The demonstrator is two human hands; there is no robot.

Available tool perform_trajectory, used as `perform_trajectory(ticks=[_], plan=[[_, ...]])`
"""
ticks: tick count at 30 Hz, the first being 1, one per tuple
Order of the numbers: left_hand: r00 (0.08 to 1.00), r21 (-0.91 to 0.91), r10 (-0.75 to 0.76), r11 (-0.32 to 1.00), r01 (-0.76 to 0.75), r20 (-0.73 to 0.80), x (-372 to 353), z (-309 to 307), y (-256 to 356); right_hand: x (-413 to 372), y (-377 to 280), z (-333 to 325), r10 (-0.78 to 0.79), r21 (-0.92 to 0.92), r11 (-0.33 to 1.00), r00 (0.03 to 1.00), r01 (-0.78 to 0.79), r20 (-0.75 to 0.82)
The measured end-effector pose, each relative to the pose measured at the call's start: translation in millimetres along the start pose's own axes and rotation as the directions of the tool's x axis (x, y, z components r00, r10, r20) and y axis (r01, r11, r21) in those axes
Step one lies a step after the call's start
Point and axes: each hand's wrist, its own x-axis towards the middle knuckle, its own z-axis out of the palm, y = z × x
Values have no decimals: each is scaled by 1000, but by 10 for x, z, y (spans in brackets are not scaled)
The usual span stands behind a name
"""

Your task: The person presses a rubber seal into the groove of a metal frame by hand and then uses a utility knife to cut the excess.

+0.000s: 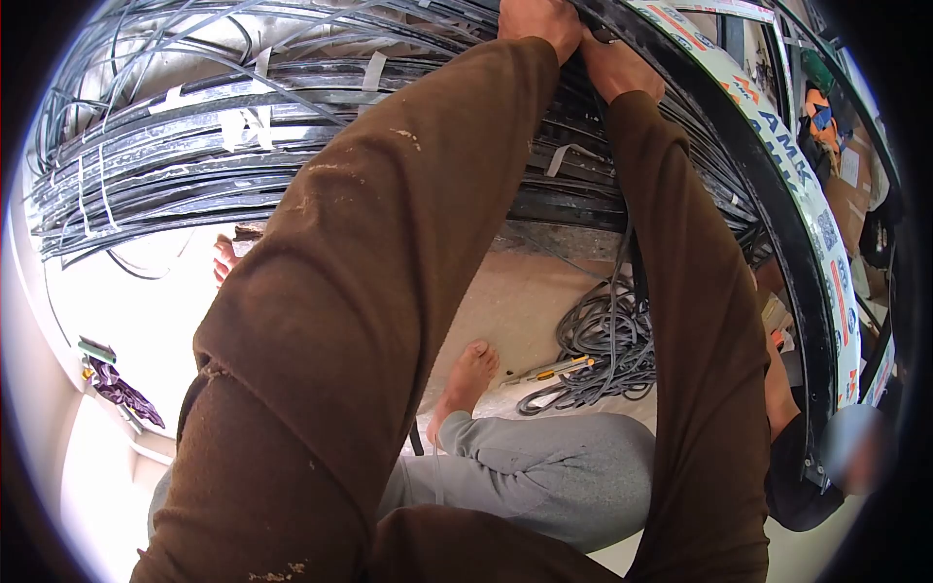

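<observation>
My left hand [542, 23] is at the top edge, closed, its fingers partly cut off by the picture's border. Right beside it my right hand [624, 72] is closed against the inner edge of a black frame profile [724, 126]. What the fingers of either hand grip is hidden. White printed protective film [777, 136] covers the profile's outer face. On the floor below lies a tangled coil of dark grey flat strip [607, 340], and a length of it runs upward beside my right sleeve.
Long black profiles [185, 185], bundled with white ties, and loose thin strips lie across the left and top. A yellow utility knife [564, 368] rests by the coil. Another person's dark sleeve [792, 486] is at the lower right. Cardboard boxes [855, 185] stand beyond the frame.
</observation>
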Motion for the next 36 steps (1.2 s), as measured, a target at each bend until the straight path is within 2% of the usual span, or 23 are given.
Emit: perform_trajectory(ticks=[1,4,7,10,13,16,19,20,23,26,29,33,36], plan=[[1000,-10,4,1000,-4,20,9,-17,-6,-2,-27,-19,33,-18,999,998,-32,59],[1000,9,17,1000,-17,26,76,15,-48,-51,-34,83,-190,165,962,969,216,-160],[999,49,24,998,-26,27,35,30,-35,-78,8,22,-59,19,998,989,62,-135],[945,405,310,855,-325,106,67,146,-194,-64,12,14,-40,8,999,995,41,-92],[996,166,16,986,-1,-86,44,226,-155,-26,56,104,-8,-23,1000,992,5,-129],[996,137,-10,990,23,-93,-74,116,-70,-109,-28,-2,-63,174,982,996,74,-69],[995,79,-11,997,18,-100,-193,1,152,-137,-40,21,-121,211,962,961,175,-248],[992,-48,-114,993,111,-54,-215,-64,238,-190,-89,-50,-94,273,951,975,148,-201],[981,-88,-188,979,183,-53,-209,-99,315,-219,-145,-138,-85,281,954,993,106,-88],[989,-28,-85,996,83,-117,-183,-63,258,-229,-128,-126,-95,271,955,990,121,-106],[978,-44,-199,980,197,-65,-183,-71,273,-235,-128,-144,-99,230,966,992,114,-75],[982,9,-171,985,172,-86,-196,-79,303,-91,14,-17,-206,247,942,973,227,-107],[994,152,22,988,-5,-109,-38,74,-56,0,294,-11,-337,352,882,941,313,7]])
